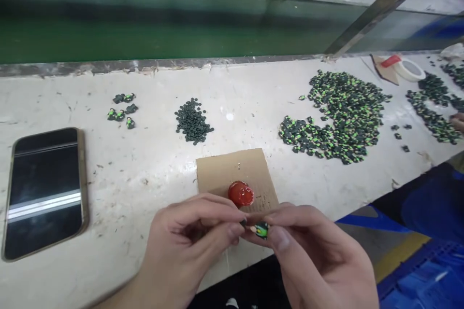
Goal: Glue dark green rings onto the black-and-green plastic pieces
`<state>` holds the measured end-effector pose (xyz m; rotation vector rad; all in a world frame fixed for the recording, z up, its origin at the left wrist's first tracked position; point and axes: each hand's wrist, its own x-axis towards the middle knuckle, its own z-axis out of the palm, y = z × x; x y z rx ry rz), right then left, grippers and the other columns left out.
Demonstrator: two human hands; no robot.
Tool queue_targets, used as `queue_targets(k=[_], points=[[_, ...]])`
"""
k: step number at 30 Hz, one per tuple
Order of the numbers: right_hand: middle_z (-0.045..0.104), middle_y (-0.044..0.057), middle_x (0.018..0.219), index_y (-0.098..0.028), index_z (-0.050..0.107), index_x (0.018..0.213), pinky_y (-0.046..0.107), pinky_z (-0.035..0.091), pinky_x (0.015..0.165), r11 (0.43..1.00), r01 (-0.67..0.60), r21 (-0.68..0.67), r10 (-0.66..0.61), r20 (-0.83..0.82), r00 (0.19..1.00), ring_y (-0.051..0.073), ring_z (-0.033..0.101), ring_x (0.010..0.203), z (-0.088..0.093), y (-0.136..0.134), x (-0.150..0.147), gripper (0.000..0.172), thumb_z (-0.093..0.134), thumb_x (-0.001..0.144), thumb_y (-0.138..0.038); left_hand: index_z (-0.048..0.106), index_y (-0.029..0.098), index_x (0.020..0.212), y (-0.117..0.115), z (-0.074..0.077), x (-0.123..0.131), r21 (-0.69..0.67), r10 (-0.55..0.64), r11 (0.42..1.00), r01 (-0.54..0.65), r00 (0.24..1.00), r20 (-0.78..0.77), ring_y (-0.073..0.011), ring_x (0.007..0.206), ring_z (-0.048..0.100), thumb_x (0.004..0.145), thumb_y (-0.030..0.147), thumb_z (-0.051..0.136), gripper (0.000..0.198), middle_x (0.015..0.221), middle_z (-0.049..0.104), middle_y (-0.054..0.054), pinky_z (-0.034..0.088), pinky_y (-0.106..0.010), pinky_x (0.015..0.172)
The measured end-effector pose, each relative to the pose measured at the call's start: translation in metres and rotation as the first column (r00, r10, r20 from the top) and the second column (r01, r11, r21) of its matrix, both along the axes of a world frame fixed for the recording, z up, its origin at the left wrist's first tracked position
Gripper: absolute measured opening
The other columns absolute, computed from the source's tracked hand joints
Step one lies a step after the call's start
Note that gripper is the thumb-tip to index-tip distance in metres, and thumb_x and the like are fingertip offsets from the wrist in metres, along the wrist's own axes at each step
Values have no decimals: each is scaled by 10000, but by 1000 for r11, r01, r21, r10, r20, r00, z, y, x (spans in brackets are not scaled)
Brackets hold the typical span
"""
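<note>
Between the thumb and fingers of my right hand [308, 246] is a small black and green figure [261, 230]. My left hand [203, 236] pinches a small dark disc [243, 222], close beside the figure. Just beyond my fingertips, a red container [241, 194] with a glossy top rests on a piece of brown cardboard [232, 169]. A pile of dark discs [194, 123] lies past the cardboard. To the right spreads a large heap of black and green pieces [344, 116], and several similar figures [121, 115] lie at the left.
A phone [45, 193] lies on the white table [145, 164] at the left. At the back right are a tape roll [411, 70] and more piles of pieces [431, 116]. Another person's hand [458, 121] shows at the right edge. Blue crates [424, 275] stand below.
</note>
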<state>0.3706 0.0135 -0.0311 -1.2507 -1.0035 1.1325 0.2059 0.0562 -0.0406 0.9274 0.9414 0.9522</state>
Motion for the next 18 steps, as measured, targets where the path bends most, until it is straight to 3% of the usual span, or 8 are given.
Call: queue_targets(k=[5, 18], points=[[813, -12, 852, -308, 820, 931, 198, 675, 708, 996, 50, -69, -50, -7, 999, 165, 812, 758, 4, 1, -1, 206, 715, 950, -132, 870, 331, 839, 0, 0, 2, 225, 84, 973, -54, 989, -125, -92, 657, 748, 803, 25, 760, 328, 804, 797, 33, 599, -85, 608], [808, -40, 849, -318, 806, 916, 148, 653, 697, 998, 39, -53, -35, 88, 996, 128, 799, 738, 4, 0, 0, 214, 717, 935, -125, 866, 330, 889, 3, -2, 1, 290, 55, 957, -20, 992, -111, -54, 705, 751, 824, -3, 739, 362, 835, 799, 65, 595, -54, 670]])
